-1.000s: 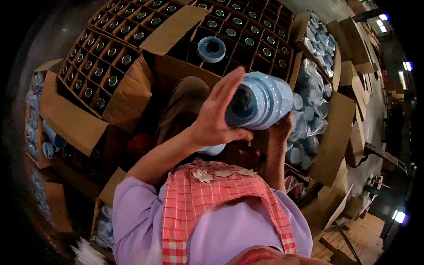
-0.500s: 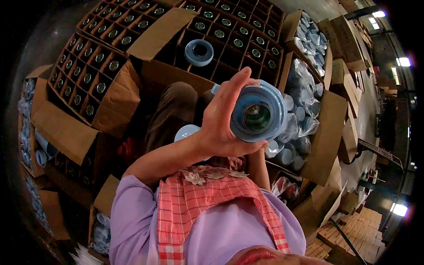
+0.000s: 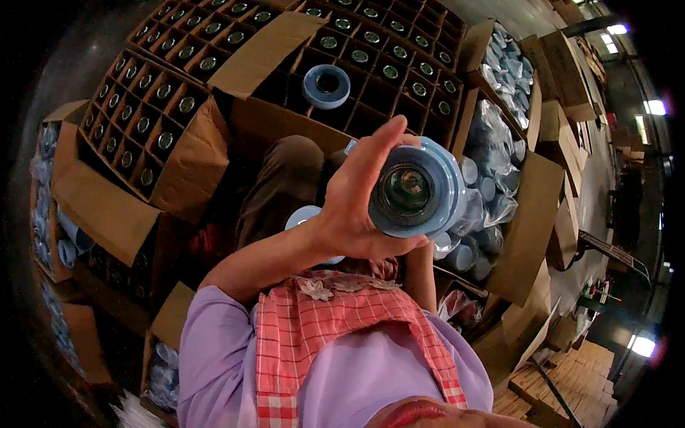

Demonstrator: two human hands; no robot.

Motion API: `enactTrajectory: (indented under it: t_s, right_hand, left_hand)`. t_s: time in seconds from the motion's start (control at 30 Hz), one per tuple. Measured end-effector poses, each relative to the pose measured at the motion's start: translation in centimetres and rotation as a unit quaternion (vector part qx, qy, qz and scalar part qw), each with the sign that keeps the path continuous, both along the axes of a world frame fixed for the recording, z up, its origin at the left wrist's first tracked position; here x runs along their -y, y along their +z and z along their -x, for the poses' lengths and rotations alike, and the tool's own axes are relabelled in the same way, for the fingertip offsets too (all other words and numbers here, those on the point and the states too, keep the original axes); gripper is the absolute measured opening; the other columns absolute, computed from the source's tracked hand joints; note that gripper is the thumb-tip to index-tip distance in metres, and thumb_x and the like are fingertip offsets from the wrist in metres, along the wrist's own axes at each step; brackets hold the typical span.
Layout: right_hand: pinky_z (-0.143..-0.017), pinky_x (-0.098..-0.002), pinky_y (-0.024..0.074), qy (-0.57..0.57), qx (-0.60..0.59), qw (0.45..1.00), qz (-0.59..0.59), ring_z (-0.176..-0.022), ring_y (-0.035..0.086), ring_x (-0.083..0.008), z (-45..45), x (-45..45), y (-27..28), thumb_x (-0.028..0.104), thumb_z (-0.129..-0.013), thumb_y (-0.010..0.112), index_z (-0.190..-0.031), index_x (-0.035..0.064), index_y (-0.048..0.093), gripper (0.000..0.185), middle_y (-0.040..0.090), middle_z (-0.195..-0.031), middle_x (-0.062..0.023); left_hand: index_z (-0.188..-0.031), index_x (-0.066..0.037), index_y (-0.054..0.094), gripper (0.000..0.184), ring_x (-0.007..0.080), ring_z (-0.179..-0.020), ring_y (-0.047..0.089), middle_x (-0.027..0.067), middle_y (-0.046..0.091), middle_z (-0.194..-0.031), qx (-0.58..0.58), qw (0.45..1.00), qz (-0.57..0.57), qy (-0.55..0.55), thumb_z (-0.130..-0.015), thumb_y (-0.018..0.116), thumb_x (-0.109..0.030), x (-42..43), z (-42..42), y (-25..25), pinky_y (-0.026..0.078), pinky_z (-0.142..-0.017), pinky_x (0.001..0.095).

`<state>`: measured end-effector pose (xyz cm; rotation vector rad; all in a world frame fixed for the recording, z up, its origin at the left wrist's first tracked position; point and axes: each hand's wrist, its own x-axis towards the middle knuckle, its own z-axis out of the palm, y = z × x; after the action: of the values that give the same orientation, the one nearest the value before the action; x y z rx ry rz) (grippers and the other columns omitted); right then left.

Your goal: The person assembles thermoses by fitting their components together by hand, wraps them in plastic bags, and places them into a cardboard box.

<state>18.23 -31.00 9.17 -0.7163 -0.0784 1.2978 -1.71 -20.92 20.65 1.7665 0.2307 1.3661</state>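
My left hand (image 3: 364, 207) is wrapped around the side of a round blue plastic flask casing (image 3: 446, 175), held up with its open end toward me. Inside the casing shows a clear glass liner (image 3: 407, 189) with a round mouth. My right forearm (image 3: 421, 278) rises behind the casing, which hides that hand and its fingers. Partly covered by my left wrist, a pale blue round plastic piece (image 3: 303, 215) lies near my lap. Beyond my hands, a blue ring-shaped plastic part (image 3: 326, 87) with a dark centre rests on the dividers of a carton.
Divided cartons (image 3: 193, 160) with several round glass tops in their cells stand ahead and to the left. At the right, an open carton (image 3: 528, 221) contains bagged blue plastic parts (image 3: 489, 185). Raised cardboard flaps (image 3: 267, 57) stick out. Flattened cardboard (image 3: 564, 378) lies lower right.
The glass mouth looks larger and nearer the casing's open end, and has shifted slightly left within it. My left hand keeps its grip. The whole view has shifted slightly.
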Motion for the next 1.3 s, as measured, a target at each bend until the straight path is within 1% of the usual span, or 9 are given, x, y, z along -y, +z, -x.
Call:
enactTrajectory:
  t_s: [0.2,0.5,0.6,0.67,0.77,0.8,0.93,1.0,1.3]
  right_hand:
    - [-0.086,-0.0346,0.0481,0.013,0.011,1.000,0.004,-0.100,0.057,-0.0210,0.0,-0.3,-0.2,0.030,-0.082,0.061,-0.124,-0.0003,0.049,0.053,0.058,-0.112,-0.0116]
    - [-0.079,-0.0310,0.0493,0.046,0.054,0.997,0.033,-0.090,0.060,-0.0180,-1.2,-0.9,0.1,0.021,-0.080,0.061,-0.118,-0.0035,0.053,0.046,0.062,-0.102,-0.0105]
    - [-0.077,-0.0298,0.0497,0.075,0.134,0.986,0.070,-0.086,0.060,-0.0170,-2.2,-2.6,1.3,0.018,-0.079,0.061,-0.116,-0.0046,0.054,0.044,0.063,-0.098,-0.0102]
    - [-0.075,-0.0290,0.0499,0.090,0.204,0.970,0.098,-0.084,0.061,-0.0163,-2.1,-3.7,2.6,0.016,-0.079,0.061,-0.115,-0.0053,0.055,0.043,0.064,-0.096,-0.0099]
    - [-0.073,-0.0278,0.0503,0.113,0.348,0.923,0.124,-0.081,0.062,-0.0153,-0.1,-5.0,4.9,0.013,-0.078,0.062,-0.113,-0.0064,0.057,0.040,0.065,-0.092,-0.0096]
    - [-0.080,-0.0298,0.0494,0.120,0.397,0.901,0.124,-0.089,0.061,-0.0169,1.4,-5.5,6.1,0.008,-0.070,0.067,-0.116,-0.0049,0.057,0.048,0.063,-0.098,-0.0091]
    - [-0.094,-0.0348,0.0427,0.140,0.534,0.832,-0.050,-0.110,0.054,-0.0238,4.8,-5.8,8.5,0.006,-0.063,0.076,-0.123,0.0061,0.057,0.062,0.056,-0.118,-0.0122]
    - [-0.094,-0.0363,0.0441,0.132,0.575,0.798,-0.123,-0.109,0.055,-0.0298,5.9,-5.7,9.0,0.006,-0.058,0.080,-0.122,0.0102,0.058,0.068,0.054,-0.121,-0.0151]
    - [-0.091,-0.0427,0.0467,0.135,0.748,0.631,-0.158,-0.112,0.052,-0.0374,5.9,-6.5,10.7,0.014,-0.053,0.082,-0.128,0.0155,0.052,0.080,0.049,-0.130,-0.0188]
  left_hand:
    - [-0.141,0.007,0.017,0.114,0.0288,-0.108,0.056,0.0240,0.052,-0.120,-0.006,1.000,-0.024,0.019,-0.059,0.085,-0.035,-0.7,0.7,-0.4,0.045,-0.091,0.0364]
    - [-0.129,0.005,0.044,0.089,0.0341,-0.107,0.055,0.0215,0.055,-0.118,0.006,0.999,-0.052,0.004,-0.060,0.081,-0.036,-1.6,3.0,-1.2,0.044,-0.090,0.0382]
    - [-0.132,0.004,0.041,0.091,0.0320,-0.115,0.052,0.0199,0.051,-0.124,-0.031,0.999,0.004,-0.017,-0.058,0.084,-0.030,-2.9,5.1,-3.2,0.040,-0.096,0.0387]
    - [-0.138,-0.002,0.034,0.100,0.0269,-0.125,0.042,0.0166,0.042,-0.135,0.056,0.956,0.253,-0.138,-0.053,0.086,-0.014,-3.6,7.1,-5.5,0.033,-0.104,0.0388]
    - [-0.136,-0.006,0.036,0.092,0.0277,-0.123,0.044,0.0153,0.044,-0.133,0.037,0.930,0.364,-0.041,-0.058,0.083,-0.020,-2.8,9.4,-5.5,0.035,-0.103,0.0406]
    - [-0.135,-0.006,0.037,0.088,0.0278,-0.122,0.044,0.0147,0.045,-0.132,0.038,0.911,0.411,-0.029,-0.061,0.081,-0.024,-2.7,10.2,-6.5,0.035,-0.103,0.0413]
    - [-0.132,-0.006,0.039,0.074,0.0283,-0.119,0.046,0.0127,0.046,-0.129,0.139,0.794,0.592,0.011,-0.073,0.067,-0.042,-3.2,14.0,-11.4,0.038,-0.101,0.0439]
    - [-0.132,-0.006,0.039,0.073,0.0286,-0.119,0.046,0.0129,0.046,-0.129,0.174,0.759,0.627,0.000,-0.074,0.066,-0.041,-3.7,15.2,-12.3,0.038,-0.101,0.0440]
    - [-0.132,-0.004,0.039,0.072,0.0296,-0.119,0.046,0.0135,0.046,-0.130,0.155,0.776,0.609,-0.043,-0.074,0.063,-0.040,-4.8,14.2,-11.0,0.038,-0.101,0.0446]
